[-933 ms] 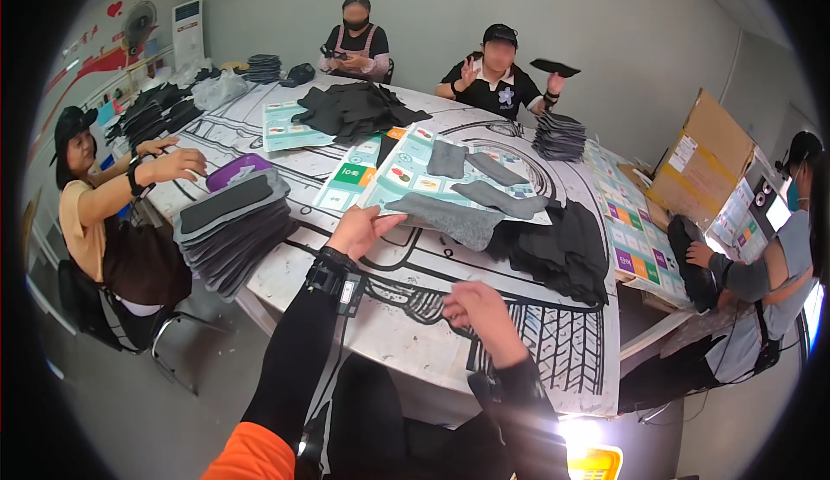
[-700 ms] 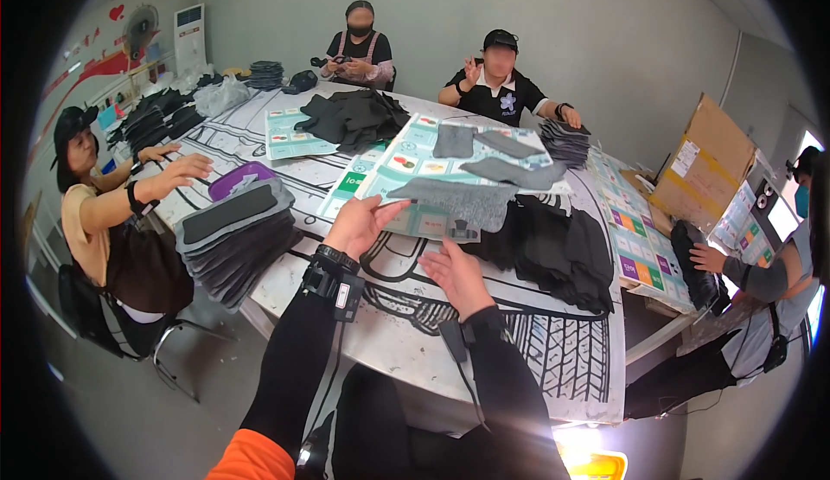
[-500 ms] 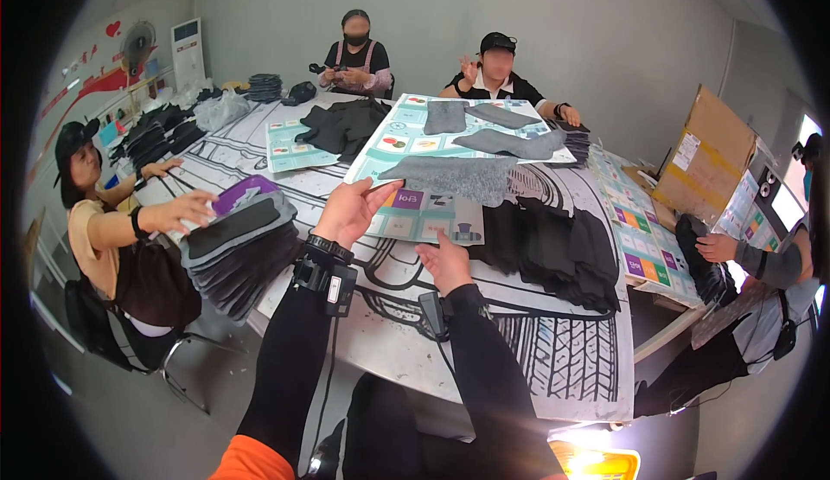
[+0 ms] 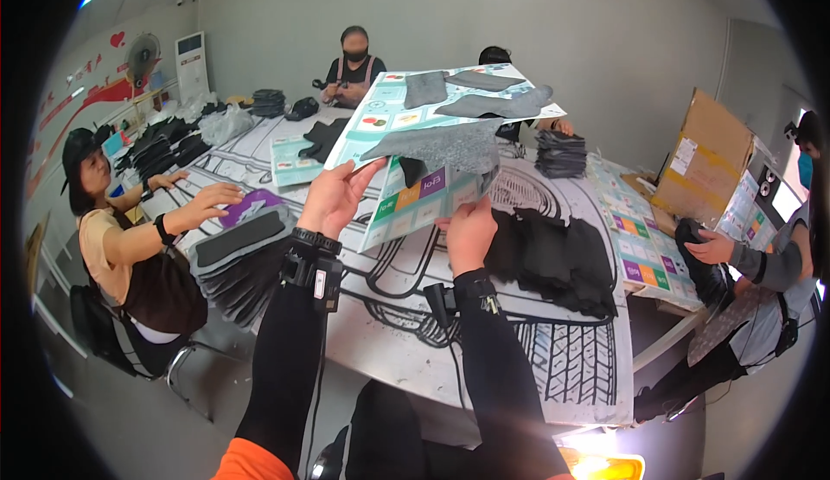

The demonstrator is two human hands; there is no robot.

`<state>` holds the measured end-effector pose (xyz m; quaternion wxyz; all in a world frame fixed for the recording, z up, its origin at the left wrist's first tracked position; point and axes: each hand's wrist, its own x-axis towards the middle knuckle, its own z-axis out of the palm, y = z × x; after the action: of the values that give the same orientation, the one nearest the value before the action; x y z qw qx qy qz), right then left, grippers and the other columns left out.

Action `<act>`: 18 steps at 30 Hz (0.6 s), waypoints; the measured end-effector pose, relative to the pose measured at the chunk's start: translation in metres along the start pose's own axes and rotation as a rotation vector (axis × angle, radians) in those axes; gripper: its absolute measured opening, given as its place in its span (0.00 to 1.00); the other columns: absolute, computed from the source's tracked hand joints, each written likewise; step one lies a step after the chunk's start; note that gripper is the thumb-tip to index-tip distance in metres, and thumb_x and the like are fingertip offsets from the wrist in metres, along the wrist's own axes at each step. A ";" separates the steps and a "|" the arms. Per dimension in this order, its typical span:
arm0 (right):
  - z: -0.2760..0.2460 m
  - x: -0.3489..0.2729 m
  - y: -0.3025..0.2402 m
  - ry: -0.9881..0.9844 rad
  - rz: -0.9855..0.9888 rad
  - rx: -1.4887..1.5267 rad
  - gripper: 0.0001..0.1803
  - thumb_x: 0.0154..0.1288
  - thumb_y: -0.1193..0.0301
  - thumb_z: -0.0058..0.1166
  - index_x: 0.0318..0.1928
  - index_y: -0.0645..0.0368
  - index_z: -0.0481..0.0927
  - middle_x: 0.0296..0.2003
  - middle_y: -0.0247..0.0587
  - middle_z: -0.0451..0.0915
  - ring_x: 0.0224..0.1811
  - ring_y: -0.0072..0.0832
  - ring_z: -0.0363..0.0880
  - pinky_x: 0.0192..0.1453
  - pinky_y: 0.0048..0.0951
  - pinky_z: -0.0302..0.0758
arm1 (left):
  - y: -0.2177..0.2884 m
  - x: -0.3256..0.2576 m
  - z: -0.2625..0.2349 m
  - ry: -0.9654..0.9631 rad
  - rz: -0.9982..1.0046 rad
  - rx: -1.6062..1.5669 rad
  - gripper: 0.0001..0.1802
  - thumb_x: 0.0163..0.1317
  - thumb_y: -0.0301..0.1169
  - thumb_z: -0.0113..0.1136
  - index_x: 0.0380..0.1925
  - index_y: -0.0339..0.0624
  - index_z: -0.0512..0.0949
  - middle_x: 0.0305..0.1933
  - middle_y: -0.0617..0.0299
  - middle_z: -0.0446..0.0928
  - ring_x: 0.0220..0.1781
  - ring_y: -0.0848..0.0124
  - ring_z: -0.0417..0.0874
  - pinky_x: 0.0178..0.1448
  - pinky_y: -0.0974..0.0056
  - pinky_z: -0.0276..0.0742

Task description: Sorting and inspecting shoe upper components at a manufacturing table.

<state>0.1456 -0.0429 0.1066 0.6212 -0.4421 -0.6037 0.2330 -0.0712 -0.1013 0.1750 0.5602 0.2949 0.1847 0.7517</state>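
Note:
A printed cardboard sheet (image 4: 405, 123) is raised above the table, tilted, with several grey socks (image 4: 437, 145) lying on it. My left hand (image 4: 333, 199) pinches its near left edge, beside the nearest sock. Under that edge a second printed panel (image 4: 393, 220) hangs down; whether it is a fold of the same sheet or another one, I cannot tell. My right hand (image 4: 469, 233) is closed on the lower right side of this panel, its fingertips partly hidden. Just right of that hand, dark socks (image 4: 553, 259) lie in a pile on the table.
A white table (image 4: 380, 342) with black line drawings spreads below. At left, a seated person reaches past a purple basket (image 4: 251, 206) and a grey sock stack (image 4: 238, 259). Another sock stack (image 4: 560, 153), a cardboard box (image 4: 709, 156) and a standing person are at right. Two people sit opposite.
Both hands have raised the sheet with the socks, and it now covers most of the person opposite. The lower panel hangs more steeply. My right hand has moved up and right.

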 end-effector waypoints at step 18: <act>-0.159 0.049 -0.010 0.339 0.136 0.539 0.12 0.76 0.78 0.41 0.53 0.74 0.70 0.39 0.58 0.84 0.30 0.48 0.91 0.28 0.33 0.89 | 0.025 -0.005 0.009 -0.002 0.106 0.042 0.22 0.77 0.19 0.44 0.66 0.14 0.58 0.67 0.34 0.70 0.69 0.45 0.78 0.70 0.60 0.84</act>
<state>0.3031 -0.0507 0.1606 0.7905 -0.3337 -0.3773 0.3483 -0.0826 -0.1142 0.1956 0.5136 0.3167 0.1838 0.7760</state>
